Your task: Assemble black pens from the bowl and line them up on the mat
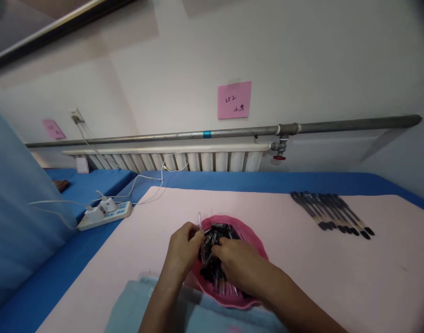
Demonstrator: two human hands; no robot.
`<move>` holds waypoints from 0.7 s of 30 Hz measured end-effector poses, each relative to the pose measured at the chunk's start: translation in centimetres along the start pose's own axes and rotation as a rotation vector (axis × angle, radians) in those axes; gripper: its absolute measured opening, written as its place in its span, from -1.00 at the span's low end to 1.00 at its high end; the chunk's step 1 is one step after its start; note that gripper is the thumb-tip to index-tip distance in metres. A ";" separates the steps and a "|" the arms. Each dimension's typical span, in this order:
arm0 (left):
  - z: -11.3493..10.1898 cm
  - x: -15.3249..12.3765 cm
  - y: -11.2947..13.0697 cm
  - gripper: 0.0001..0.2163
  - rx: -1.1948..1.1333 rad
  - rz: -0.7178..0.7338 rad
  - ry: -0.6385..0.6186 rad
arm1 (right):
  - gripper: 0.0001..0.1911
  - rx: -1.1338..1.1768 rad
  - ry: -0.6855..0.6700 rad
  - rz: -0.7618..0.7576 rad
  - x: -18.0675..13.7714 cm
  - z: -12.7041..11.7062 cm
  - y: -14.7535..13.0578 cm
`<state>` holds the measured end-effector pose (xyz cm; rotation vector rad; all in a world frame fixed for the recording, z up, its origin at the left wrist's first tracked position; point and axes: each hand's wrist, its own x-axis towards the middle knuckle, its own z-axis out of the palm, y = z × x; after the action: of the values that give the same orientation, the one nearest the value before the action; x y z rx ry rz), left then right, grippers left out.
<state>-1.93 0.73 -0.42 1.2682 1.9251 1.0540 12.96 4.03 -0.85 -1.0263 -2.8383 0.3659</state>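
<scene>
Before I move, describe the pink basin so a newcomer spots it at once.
On the blue surface, find the pale pink sheet. On it, just beyond the pale blue cloth, sits a round basin. Its deeper pink, wavy rim and jumbled black and clear sticks set it apart from sheet and cloth.

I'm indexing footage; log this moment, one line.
left hand: holds slim clear tube | right hand: among black pieces in scalloped pink bowl | rightward: slender dark sticks

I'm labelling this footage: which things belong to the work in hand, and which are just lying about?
Seemingly in the work:
- left hand, holding a thin clear tube
- right hand, among black parts
- pink basket
- probably the pen-like sticks

Lying about:
- power strip
- light-blue cloth
</scene>
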 end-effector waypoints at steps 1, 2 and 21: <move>0.0 0.1 -0.1 -0.86 -0.030 -0.009 -0.006 | -0.68 -0.010 0.000 -0.002 0.0 0.0 0.0; 0.0 0.1 -0.2 -0.86 -0.063 -0.018 -0.014 | -0.70 -0.020 0.001 -0.004 0.1 0.1 0.0; -0.2 -0.1 0.6 -0.79 -0.705 -0.254 -0.166 | -0.64 0.378 0.139 -0.036 0.3 -2.2 0.8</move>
<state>-1.84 0.73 0.19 0.6683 1.3517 1.2821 13.66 5.22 1.07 -0.8828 -2.5255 0.7592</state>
